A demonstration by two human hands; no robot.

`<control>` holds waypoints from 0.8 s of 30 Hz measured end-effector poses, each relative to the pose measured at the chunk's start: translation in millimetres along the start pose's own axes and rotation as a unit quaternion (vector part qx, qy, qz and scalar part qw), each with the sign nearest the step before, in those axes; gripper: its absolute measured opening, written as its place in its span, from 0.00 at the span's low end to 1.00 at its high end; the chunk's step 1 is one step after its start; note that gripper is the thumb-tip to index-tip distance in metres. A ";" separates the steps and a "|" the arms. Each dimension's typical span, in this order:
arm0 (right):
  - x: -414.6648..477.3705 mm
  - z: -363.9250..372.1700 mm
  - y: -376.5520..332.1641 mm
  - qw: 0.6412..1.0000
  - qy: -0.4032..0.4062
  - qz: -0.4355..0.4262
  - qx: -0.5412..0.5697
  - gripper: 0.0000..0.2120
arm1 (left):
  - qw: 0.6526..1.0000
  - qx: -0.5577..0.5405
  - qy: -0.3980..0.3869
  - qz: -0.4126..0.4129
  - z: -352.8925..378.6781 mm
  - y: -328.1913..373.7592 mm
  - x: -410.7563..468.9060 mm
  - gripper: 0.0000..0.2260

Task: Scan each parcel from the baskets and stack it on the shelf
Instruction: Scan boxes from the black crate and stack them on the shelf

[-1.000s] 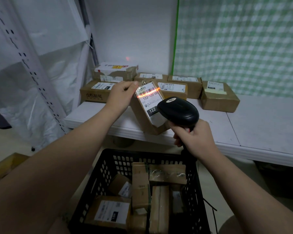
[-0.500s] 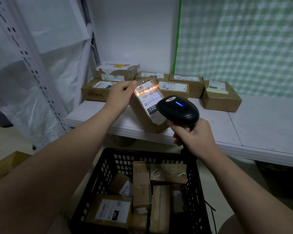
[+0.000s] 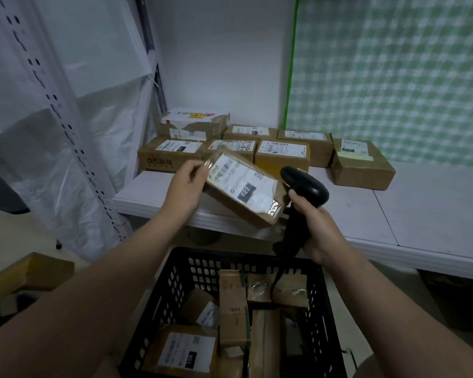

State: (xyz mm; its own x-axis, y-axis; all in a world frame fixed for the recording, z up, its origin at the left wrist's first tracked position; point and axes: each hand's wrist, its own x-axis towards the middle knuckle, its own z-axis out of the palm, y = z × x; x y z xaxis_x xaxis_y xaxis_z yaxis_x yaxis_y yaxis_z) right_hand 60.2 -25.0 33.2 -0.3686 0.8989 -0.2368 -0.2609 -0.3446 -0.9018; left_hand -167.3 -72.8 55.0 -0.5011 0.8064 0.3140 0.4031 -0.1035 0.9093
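A small cardboard parcel [image 3: 243,186] is held in the air above the near edge of the white shelf [image 3: 421,208]. It is tilted so that its labelled face is turned upward and its right end hangs lower than its left. The parcel is pinched at its left end by the left hand [image 3: 187,186], with the thumb laid on the labelled face and the fingers curled beneath.

A black scanner [image 3: 306,189] is gripped by the right hand [image 3: 316,222], whose fingers are wrapped round the handle. The scanner's head is seen just right of the parcel's lower end; whether the two touch cannot be told. A dark cable [image 3: 277,279] is seen running from the handle down towards the basket.

The black basket [image 3: 180,282] is placed on the near side, below the hands, and is filled with more boxes, among them a labelled box [image 3: 186,350] at its near left and a narrow box [image 3: 232,304] stood on end in the middle.

Along the far side of the shelf a row of shelved boxes [image 3: 281,154] is laid against the wall, with a white-topped box [image 3: 194,118] at the far left and a lone brown box [image 3: 362,165] at the right end. A green checked cloth [image 3: 393,77] is hung behind the shelf on the right, and clear plastic sheeting [image 3: 79,132] is draped at the left.
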 end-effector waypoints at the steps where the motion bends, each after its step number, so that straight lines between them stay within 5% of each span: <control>1: -0.4 2.5 0.3 1.000 -0.017 0.004 0.015 0.16 | 0.999 -0.033 0.009 -0.022 -3.4 -4.3 -6.8 0.05; 7: -1.4 19.0 -29.6 0.995 -0.048 -0.079 -0.022 0.21 | 0.998 -0.018 0.017 0.050 -26.7 -4.2 -1.5 0.23; 10: 14.8 30.9 -72.7 0.992 -0.056 -0.106 -0.039 0.10 | 0.993 0.048 -0.023 0.101 -23.9 20.8 34.6 0.30; 12: 34.7 39.4 -105.0 0.992 -0.047 -0.107 -0.052 0.04 | 0.984 0.112 -0.019 0.134 -16.5 34.8 67.0 0.29; 17: 115.5 55.4 -166.0 0.989 0.005 -0.090 -0.115 0.17 | 0.970 0.189 0.002 0.152 11.9 47.8 159.1 0.19; 24: 215.5 68.6 -188.6 0.990 0.021 -0.020 -0.137 0.12 | 0.965 0.227 -0.004 0.135 59.9 16.6 254.1 0.11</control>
State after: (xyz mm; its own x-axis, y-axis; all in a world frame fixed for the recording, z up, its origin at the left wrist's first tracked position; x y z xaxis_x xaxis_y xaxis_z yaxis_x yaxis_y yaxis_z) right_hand -31.2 215.1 177.1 -0.3239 0.9230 -0.2076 -0.0209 -0.2264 -0.9738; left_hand -242.1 165.3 133.5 -0.3262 0.7906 0.5182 0.8126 -0.0456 0.5810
